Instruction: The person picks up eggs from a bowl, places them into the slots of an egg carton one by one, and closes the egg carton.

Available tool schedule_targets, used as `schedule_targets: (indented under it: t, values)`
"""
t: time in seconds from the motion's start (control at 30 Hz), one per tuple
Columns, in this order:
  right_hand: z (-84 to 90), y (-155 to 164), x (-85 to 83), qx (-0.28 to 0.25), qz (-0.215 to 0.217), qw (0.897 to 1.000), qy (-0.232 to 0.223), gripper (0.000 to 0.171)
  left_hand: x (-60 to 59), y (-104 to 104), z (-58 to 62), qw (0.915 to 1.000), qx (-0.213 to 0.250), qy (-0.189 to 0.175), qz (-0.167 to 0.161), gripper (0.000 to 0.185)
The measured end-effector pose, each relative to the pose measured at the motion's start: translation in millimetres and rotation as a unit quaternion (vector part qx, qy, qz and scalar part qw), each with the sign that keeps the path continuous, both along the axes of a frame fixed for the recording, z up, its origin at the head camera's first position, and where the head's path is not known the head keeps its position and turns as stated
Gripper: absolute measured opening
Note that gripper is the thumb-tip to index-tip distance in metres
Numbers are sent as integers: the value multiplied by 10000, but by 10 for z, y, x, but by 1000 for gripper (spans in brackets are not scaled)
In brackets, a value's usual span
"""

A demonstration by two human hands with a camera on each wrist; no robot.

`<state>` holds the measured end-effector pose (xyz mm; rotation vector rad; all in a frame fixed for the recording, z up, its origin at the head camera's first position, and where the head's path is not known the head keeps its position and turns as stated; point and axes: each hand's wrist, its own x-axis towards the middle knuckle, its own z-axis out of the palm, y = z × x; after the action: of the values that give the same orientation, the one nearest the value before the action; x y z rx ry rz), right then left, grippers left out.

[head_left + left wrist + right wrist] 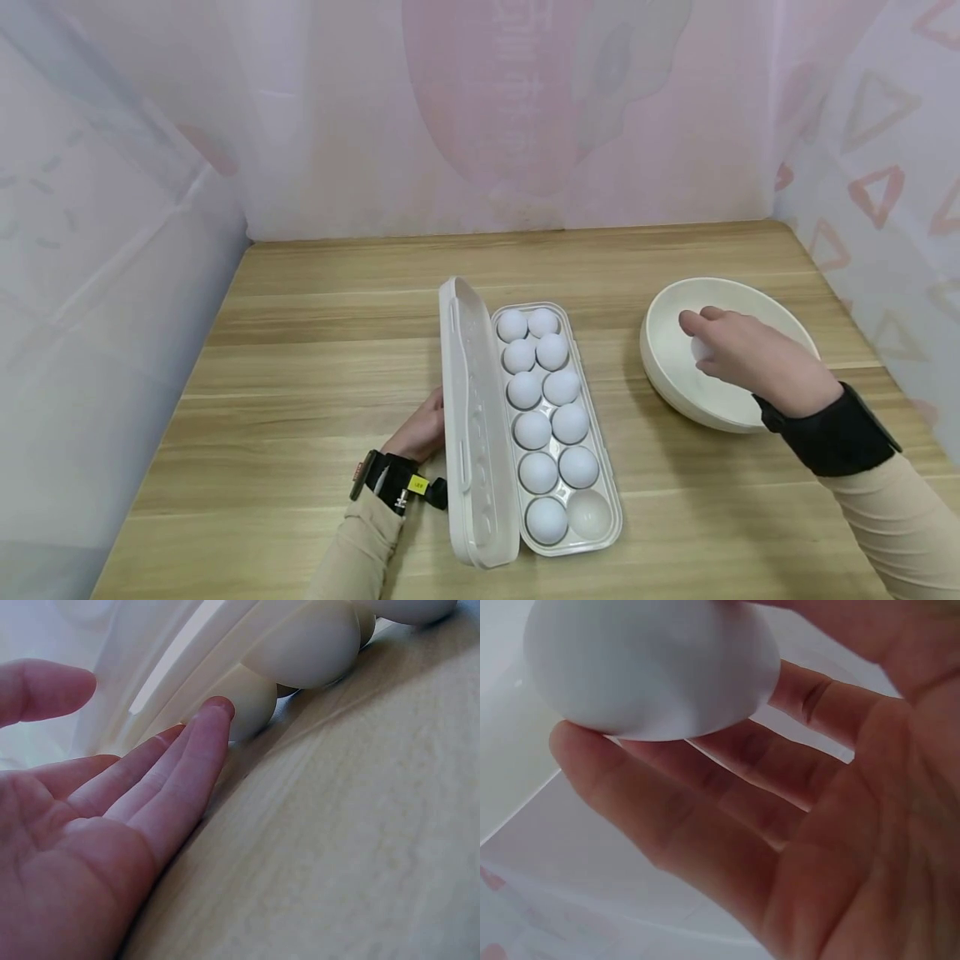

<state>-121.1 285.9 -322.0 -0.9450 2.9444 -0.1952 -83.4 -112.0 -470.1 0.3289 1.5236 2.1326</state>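
Holding one egg (pixel 701 347) over the white bowl (pixel 667 367)
Right hand (pixel 738 354) pinches it; left hand (pixel 422 431), fingers straight, touches the egg box (pixel 480 467) lid on the bench (pixel 300 375)

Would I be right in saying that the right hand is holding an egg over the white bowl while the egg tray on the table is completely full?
Not quite. The right hand does hold an egg over the white bowl, but the egg tray is not completely full: the head view shows one empty cup at its near right corner, with eggs in the other cups.
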Motion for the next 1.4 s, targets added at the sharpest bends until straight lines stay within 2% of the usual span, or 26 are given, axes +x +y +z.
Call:
schedule_targets:
  t: [0.37,0.7,1.07,1.23,1.4]
  values:
    - [9,-116,84,47,204,9982,565,34,-9,-5,-3,9999,-29,53,-103,20]
    - [68,-233,203,40,390,9955,862,36,-17,-10,-27,9997,108,135,-143,22]
    - [70,-332,296,3,632,9920,1093,41,-17,-7,-33,9999,86,-10,-89,20]
    - [54,-371,311,41,637,9932,974,43,-19,-1,-32,9999,73,-70,-58,17]
    - [33,-435,333,-86,523,9954,797,37,-23,-2,-35,9999,65,-24,-73,17]
